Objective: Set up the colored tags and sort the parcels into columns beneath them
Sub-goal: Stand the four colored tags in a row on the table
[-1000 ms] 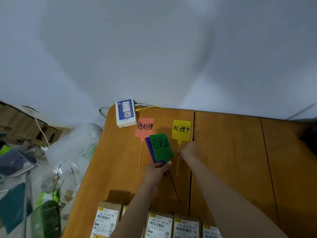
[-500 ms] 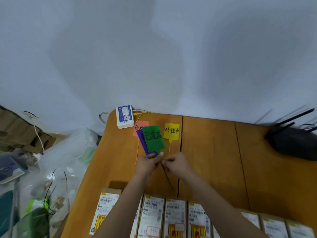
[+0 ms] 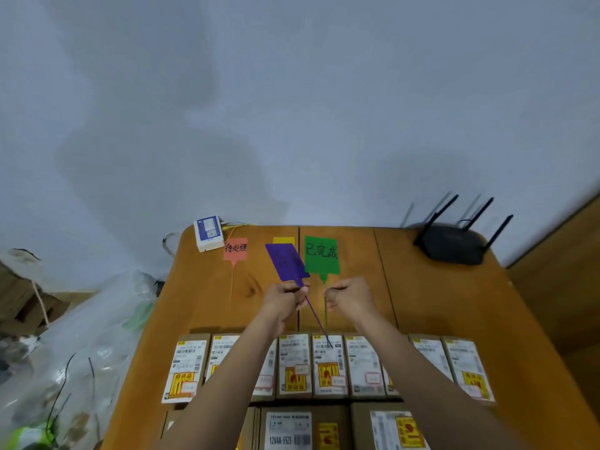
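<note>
Your left hand (image 3: 283, 302) pinches the purple tag (image 3: 285, 262) by its stem, the flag tilted up over the yellow tag (image 3: 283, 240). Your right hand (image 3: 349, 298) pinches the green tag (image 3: 321, 254) by its stem, its flag lying just right of the purple one. The pink tag (image 3: 235, 249) lies flat on the counter (image 3: 438, 303), left of both. Parcels (image 3: 328, 365) sit in rows along the near edge.

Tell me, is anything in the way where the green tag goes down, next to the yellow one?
Nothing visible blocks it. The right hand pinches the green tag over bare table, right of the yellow tag. The purple tag, in the left hand, overlaps the yellow one.
</note>
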Tool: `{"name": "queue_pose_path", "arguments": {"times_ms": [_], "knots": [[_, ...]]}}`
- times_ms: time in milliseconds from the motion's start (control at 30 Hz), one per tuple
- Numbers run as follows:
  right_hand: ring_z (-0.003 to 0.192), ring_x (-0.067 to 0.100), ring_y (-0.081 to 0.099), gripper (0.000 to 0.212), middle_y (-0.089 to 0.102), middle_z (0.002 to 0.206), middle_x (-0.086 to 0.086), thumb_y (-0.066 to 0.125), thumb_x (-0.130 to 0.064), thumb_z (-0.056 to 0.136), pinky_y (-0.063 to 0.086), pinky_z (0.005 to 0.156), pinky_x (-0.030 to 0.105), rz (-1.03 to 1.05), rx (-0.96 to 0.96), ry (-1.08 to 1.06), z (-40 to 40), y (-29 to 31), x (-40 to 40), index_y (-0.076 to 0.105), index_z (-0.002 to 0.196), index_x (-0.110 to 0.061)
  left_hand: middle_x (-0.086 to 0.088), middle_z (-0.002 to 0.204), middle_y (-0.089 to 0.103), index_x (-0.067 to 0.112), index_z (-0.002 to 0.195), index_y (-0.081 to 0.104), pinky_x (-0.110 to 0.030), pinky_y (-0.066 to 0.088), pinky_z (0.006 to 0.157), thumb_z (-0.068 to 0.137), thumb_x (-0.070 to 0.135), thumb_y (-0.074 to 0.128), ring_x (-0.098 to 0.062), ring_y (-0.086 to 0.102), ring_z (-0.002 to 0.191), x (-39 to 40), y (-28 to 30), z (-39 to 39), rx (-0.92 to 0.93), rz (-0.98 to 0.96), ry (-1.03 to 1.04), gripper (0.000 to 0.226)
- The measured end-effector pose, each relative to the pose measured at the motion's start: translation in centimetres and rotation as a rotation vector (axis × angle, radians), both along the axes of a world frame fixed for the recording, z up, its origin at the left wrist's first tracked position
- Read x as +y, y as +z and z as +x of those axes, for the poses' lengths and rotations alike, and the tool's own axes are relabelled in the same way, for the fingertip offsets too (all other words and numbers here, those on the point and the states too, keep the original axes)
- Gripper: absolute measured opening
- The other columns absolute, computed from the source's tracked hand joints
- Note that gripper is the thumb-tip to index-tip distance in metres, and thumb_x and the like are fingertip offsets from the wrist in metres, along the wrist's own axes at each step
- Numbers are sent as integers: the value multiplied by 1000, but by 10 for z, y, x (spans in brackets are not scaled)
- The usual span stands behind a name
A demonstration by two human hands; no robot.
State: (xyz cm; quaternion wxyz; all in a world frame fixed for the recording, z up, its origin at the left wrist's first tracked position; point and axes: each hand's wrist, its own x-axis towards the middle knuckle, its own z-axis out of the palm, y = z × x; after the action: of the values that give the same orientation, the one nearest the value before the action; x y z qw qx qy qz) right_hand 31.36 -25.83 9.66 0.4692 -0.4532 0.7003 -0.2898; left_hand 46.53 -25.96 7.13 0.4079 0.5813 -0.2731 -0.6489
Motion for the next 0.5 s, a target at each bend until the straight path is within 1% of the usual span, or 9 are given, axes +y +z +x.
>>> {"name": "queue_pose_path", "arguments": {"times_ms": [100, 133, 200, 267, 300, 367, 400, 433, 500], "knots": [[62, 21, 68, 7, 72, 78, 15, 69, -1, 86, 63, 70, 35, 9, 40, -62, -36, 1, 9, 76, 87, 0, -11, 100, 63, 1, 80, 65, -17, 55, 59, 93, -7, 57, -12, 58, 79, 13, 1, -17, 7, 21, 6, 17], [62, 20, 68, 7, 72, 79, 15, 69, 0, 86, 63, 69, 33, 16, 49, -74, -49, 1, 12, 75, 87, 1, -12, 101, 63, 0, 80, 65, -16, 56, 58, 93, -7, 58, -12, 58, 80, 16, 2, -24, 12, 26, 11, 16], [65, 22, 69, 7, 71, 80, 16, 68, 2, 86, 64, 71, 36, 26, 48, -90, -74, 0, 15, 75, 87, 2, -14, 104, 63, -9, 90, 65, -16, 57, 57, 91, -7, 60, -13, 60, 81, 21, 1, -37, 14, 40, 20, 6], [67, 23, 69, 8, 72, 84, 18, 68, 4, 85, 64, 73, 41, 35, 36, -111, -99, -6, 15, 75, 88, 4, -16, 105, 64, -16, 103, 63, -16, 57, 56, 90, -7, 61, -15, 60, 77, 24, 2, -52, 0, 44, 27, 16], [67, 24, 69, 8, 72, 86, 18, 67, 4, 85, 64, 73, 41, 40, 29, -120, -110, -9, 14, 75, 89, 5, -17, 103, 63, -16, 102, 63, -16, 55, 54, 90, -7, 62, -15, 59, 74, 25, 3, -61, -6, 49, 23, 15], [70, 26, 72, 8, 73, 87, 18, 68, 4, 85, 64, 72, 42, 47, 18, -135, -133, -16, 9, 75, 89, 4, -18, 97, 61, -11, 88, 66, -16, 49, 50, 90, -7, 61, -17, 53, 67, 26, 4, -79, -15, 54, 9, 6], [71, 27, 73, 8, 73, 88, 18, 68, 4, 85, 64, 72, 43, 51, 12, -145, -144, -20, 5, 75, 88, 4, -19, 95, 60, -9, 82, 65, -18, 47, 50, 90, -7, 61, -17, 51, 65, 27, 3, -88, -25, 64, 9, 9], [72, 29, 73, 7, 73, 88, 18, 68, 3, 85, 64, 72, 45, 57, 4, -154, -154, -23, 1, 75, 87, 3, -19, 94, 61, -8, 80, 64, -20, 45, 52, 91, -6, 61, -18, 49, 65, 26, 3, -97, -34, 78, 11, 11], [72, 29, 73, 6, 72, 88, 17, 69, 3, 85, 64, 71, 45, 68, -9, -151, -170, -27, -10, 75, 86, 2, -17, 91, 61, -8, 82, 64, -25, 45, 56, 91, -5, 61, -18, 48, 64, 24, 0, -112, -42, 91, 18, 9]]}}
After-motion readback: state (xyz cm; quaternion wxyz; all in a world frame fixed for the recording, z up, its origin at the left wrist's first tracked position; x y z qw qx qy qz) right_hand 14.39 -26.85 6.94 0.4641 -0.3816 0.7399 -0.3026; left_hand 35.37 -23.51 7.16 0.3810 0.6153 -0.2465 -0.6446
